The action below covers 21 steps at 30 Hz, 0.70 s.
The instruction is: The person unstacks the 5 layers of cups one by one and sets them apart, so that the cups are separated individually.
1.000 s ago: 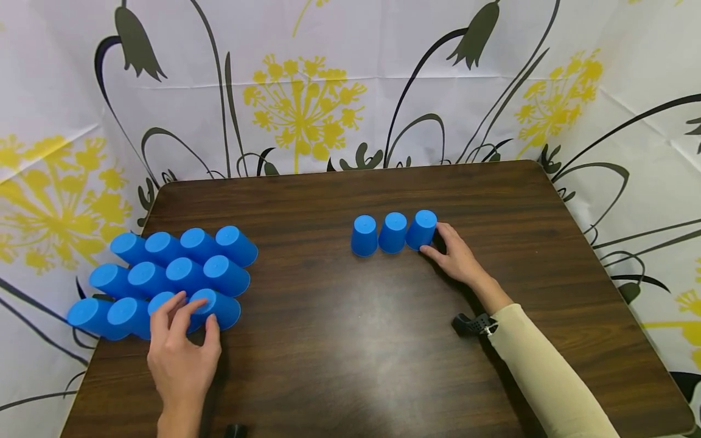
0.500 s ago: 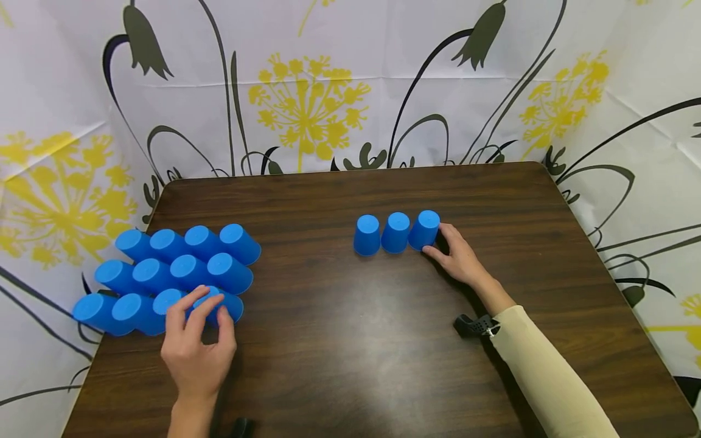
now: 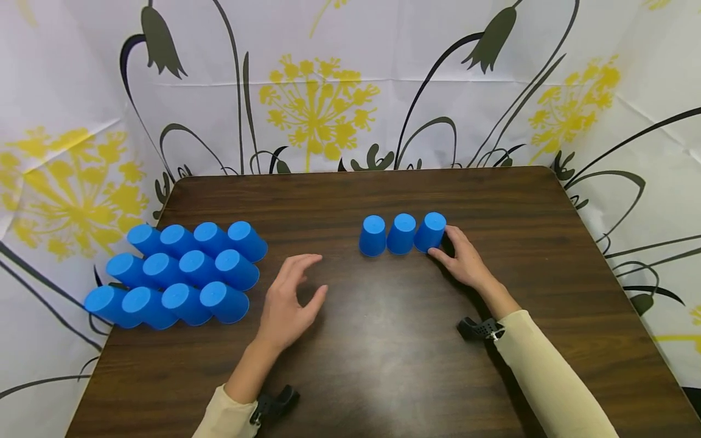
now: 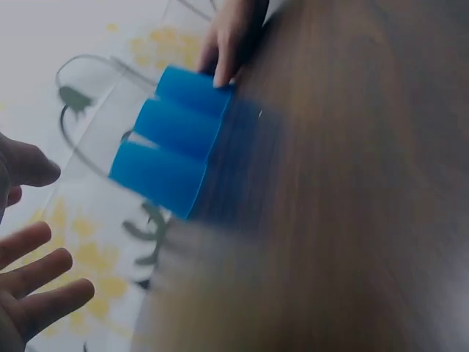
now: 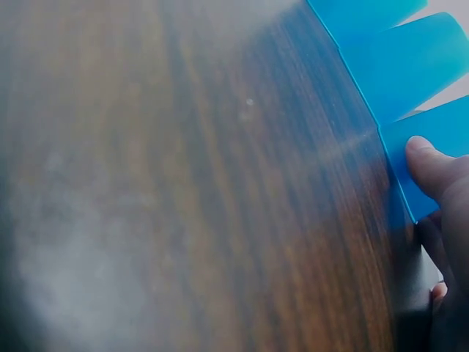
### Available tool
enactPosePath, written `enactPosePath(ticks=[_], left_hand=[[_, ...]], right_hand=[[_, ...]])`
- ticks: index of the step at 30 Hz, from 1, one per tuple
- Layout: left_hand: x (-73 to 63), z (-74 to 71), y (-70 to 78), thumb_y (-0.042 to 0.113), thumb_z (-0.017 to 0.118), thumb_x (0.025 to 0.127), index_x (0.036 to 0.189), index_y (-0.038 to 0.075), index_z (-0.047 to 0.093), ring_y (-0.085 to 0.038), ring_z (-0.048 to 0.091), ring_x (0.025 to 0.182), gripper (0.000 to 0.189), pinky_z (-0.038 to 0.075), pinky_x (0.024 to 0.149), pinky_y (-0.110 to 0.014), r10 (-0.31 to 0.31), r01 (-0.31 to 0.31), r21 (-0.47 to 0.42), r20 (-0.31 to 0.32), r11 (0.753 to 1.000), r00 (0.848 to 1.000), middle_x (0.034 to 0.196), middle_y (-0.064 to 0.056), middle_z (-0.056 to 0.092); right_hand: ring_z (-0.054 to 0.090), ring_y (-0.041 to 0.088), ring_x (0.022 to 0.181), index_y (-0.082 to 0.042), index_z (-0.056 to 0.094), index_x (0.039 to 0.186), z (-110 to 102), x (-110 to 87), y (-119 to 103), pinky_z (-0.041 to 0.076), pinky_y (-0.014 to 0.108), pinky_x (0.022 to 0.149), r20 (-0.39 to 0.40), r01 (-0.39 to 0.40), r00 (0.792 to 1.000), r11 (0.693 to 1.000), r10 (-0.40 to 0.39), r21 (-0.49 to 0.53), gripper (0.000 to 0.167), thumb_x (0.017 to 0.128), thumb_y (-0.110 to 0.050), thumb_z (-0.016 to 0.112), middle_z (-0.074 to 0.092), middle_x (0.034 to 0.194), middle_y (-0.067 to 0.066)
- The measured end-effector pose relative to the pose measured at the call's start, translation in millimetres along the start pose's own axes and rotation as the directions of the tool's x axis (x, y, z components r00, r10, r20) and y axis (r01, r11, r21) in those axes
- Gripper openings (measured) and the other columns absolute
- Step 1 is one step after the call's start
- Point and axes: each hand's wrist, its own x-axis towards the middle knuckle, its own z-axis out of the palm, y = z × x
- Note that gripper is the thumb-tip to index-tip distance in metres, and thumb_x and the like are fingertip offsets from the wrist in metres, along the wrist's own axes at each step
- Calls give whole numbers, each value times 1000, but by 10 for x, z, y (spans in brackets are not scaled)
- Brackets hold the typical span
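Observation:
Three upside-down blue cups stand side by side in a row right of the table's middle: a left cup [image 3: 372,237], a middle cup [image 3: 401,235] and a right cup [image 3: 429,230]. My right hand [image 3: 465,260] holds the right cup at its base, thumb [image 5: 423,158] on the near side and fingers round the far side. My left hand [image 3: 285,307] is in the air over the table between the two cup groups, holding nothing. Its fingers are spread and a little bent. In the left wrist view the three cups [image 4: 187,128] appear ahead of it.
Several more upside-down blue cups [image 3: 224,302] stand in three close rows on the left of the brown wooden table [image 3: 350,377]. Behind the table hangs a white cloth [image 3: 350,36] with a flower print. A dark strap [image 3: 276,404] is on each wrist.
My left hand has left the front row of the left cups and swung right, toward the three cups. My right hand has stayed at the right cup. The head view has shifted slightly.

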Motion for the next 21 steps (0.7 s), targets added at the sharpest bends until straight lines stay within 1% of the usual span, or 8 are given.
enactPosePath(ticks=[2,3,7,9,12,15,18,21], left_hand=[[117,131,11,16,76,85,141,18,50,-18,52,121,61,55,88,-42,-3,5,-31,50,1000,999,137,-1,50],[173,198,19,17,75,86,143,18,48,-19,51,122,63,53,90,-42,0,3,-32,70,999,998,138,-2,48],[376,456,48,22,75,87,149,19,39,-22,44,130,72,46,99,-48,12,-9,-25,134,1000,991,145,-5,41],[470,575,68,25,75,87,151,21,36,-24,40,135,75,42,103,-51,11,-9,-14,151,1000,988,148,-8,39],[595,720,86,28,75,87,152,23,35,-27,36,137,76,41,102,-57,-7,8,-2,160,1000,987,150,-11,36],[685,826,79,32,74,88,152,26,35,-30,36,137,75,41,100,-60,-44,43,13,152,999,987,151,-14,35],[733,890,63,36,73,89,150,26,38,-32,36,136,71,42,99,-60,-76,74,17,151,997,986,151,-15,35],[762,922,45,36,73,89,146,25,45,-31,39,134,65,44,99,-57,-87,87,7,137,996,987,150,-14,37]], right_hand=[[41,39,132,0,41,143,1,7,1,31,59,109,-4,8,1000,1000,-8,-4,61,95,-27,67,46,139,22],[41,39,132,1,41,143,2,6,3,31,59,108,-4,11,1000,1000,-11,-4,62,95,-27,67,46,139,22],[41,40,131,1,41,143,-3,-10,12,32,60,108,-3,10,1000,1000,-10,-4,61,94,-26,67,46,139,22],[41,40,132,0,41,143,-17,-24,18,31,61,108,-5,0,1000,1000,0,-2,61,94,-25,68,46,139,22],[40,40,132,-1,41,143,-26,-33,19,30,61,108,-11,-6,1000,1000,6,-1,61,94,-26,68,45,140,21],[40,40,132,-2,41,143,-14,-33,21,30,61,108,-7,-2,1000,1000,2,2,61,94,-27,68,45,140,21],[40,40,132,-1,41,143,7,-28,29,31,61,108,0,3,1000,1000,-3,2,62,94,-28,67,45,140,22],[41,39,132,-1,41,143,16,-9,23,31,61,108,-3,12,1000,1000,-12,2,61,94,-27,67,46,140,21]])
